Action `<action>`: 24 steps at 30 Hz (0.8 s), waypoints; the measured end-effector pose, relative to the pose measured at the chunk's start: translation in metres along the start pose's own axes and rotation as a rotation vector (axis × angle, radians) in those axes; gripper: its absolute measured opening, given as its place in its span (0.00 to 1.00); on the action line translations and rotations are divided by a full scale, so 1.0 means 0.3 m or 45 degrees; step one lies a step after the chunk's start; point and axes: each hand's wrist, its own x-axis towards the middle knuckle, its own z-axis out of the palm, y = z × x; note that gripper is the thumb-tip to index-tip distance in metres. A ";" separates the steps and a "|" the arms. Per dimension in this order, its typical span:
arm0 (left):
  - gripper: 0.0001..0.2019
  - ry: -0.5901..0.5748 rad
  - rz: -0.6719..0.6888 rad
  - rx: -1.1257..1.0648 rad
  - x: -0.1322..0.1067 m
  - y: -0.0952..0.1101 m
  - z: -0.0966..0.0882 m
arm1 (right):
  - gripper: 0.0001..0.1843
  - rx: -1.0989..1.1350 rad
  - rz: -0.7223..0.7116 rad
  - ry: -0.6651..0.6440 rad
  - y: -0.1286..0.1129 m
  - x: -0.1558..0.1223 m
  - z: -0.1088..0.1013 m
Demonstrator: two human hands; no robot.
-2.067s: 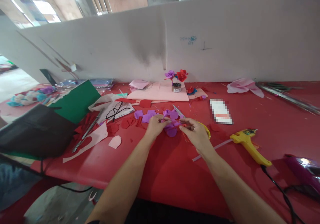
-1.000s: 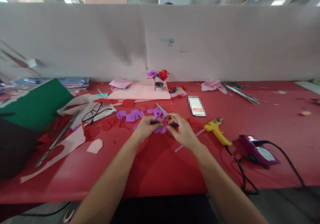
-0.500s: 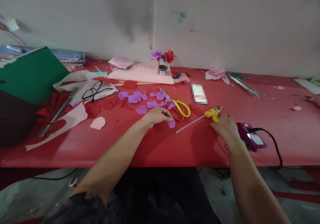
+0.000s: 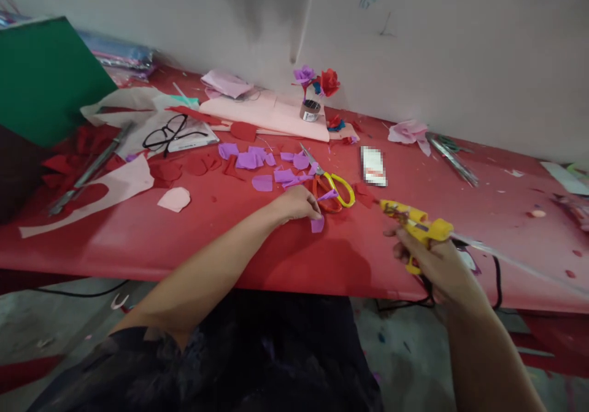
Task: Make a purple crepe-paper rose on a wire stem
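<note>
My left hand is closed on a small purple paper petal, low over the red table. Just beyond its fingers lie scissors with yellow and red handles. Loose purple petals are strewn to the left of the blades. A yellow hot glue gun is gripped in my right hand, above the table, nozzle toward the left. From its back a clear glue stick sticks out to the right.
Purple and red paper flowers stand in a brown tape roll at the back. Eyeglasses lie at left near a green board. A blurred white packet is mid-table. A black cord crosses the front edge at right.
My right hand has lifted the glue gun off the table and turned it so its nozzle points left. The left hand stays nearly in place with the petal. The view has shifted slightly.
</note>
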 end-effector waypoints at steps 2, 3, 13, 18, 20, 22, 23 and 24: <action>0.02 0.017 0.005 0.030 -0.003 0.003 0.002 | 0.23 0.105 -0.023 -0.225 -0.038 -0.053 0.040; 0.02 0.023 0.005 0.047 -0.004 0.005 0.003 | 0.22 0.112 -0.026 -0.314 -0.053 -0.072 0.062; 0.04 0.013 -0.024 0.162 -0.021 0.034 0.000 | 0.21 -0.092 -0.013 -0.394 -0.069 -0.080 0.170; 0.04 0.005 0.009 0.172 -0.016 0.029 0.002 | 0.23 -0.202 0.009 -0.432 -0.096 -0.069 0.169; 0.05 0.013 0.036 0.155 -0.010 0.022 0.004 | 0.24 -0.225 0.027 -0.455 -0.099 -0.066 0.171; 0.06 0.014 0.066 0.148 -0.006 0.016 0.005 | 0.25 -0.241 0.039 -0.468 -0.098 -0.063 0.175; 0.06 0.011 0.074 0.153 -0.004 0.013 0.006 | 0.25 -0.247 0.036 -0.470 -0.097 -0.062 0.177; 0.06 0.009 0.074 0.163 -0.003 0.012 0.006 | 0.26 -0.249 0.029 -0.475 -0.096 -0.061 0.178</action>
